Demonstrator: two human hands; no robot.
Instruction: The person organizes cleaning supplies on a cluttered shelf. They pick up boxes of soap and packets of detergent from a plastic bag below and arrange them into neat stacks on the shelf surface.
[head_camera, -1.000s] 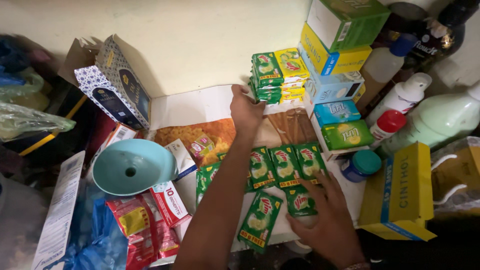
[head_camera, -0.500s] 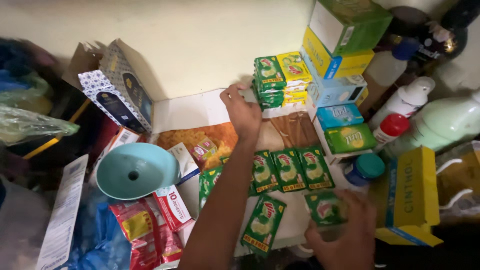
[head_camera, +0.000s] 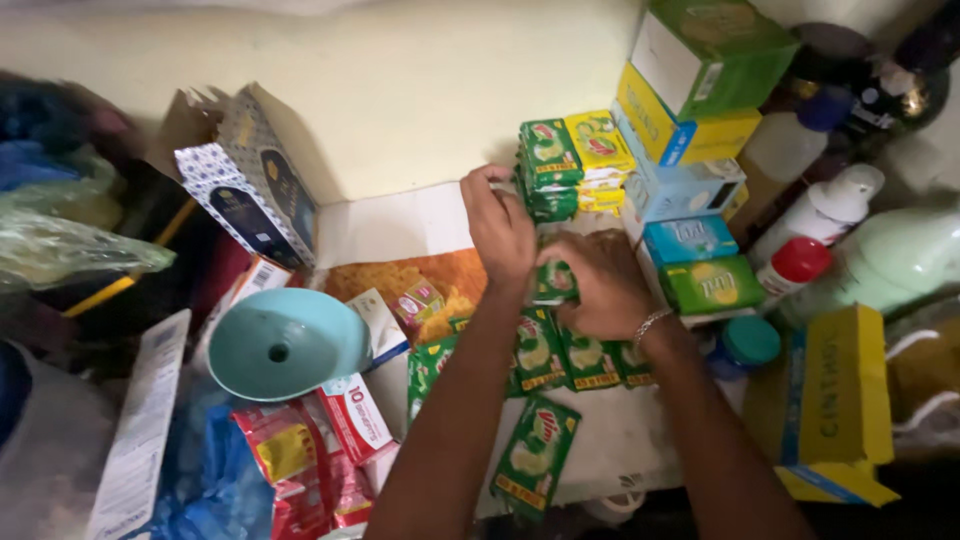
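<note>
Near the back wall, your left hand presses the stack of small green and yellow wrapped packets, fingers curled on its side; your right hand is clenched on one small green packet just below it. Stack leans vs the tower of green, yellow and blue cardboard boxes: a hard push could topple both. Little room on the right w/ the white bottles crowding; more on the bare white tabletop to the left, short of the pale teal plastic funnel.

Dim, warm light — blurred left edge, dark shadowed corners
</note>
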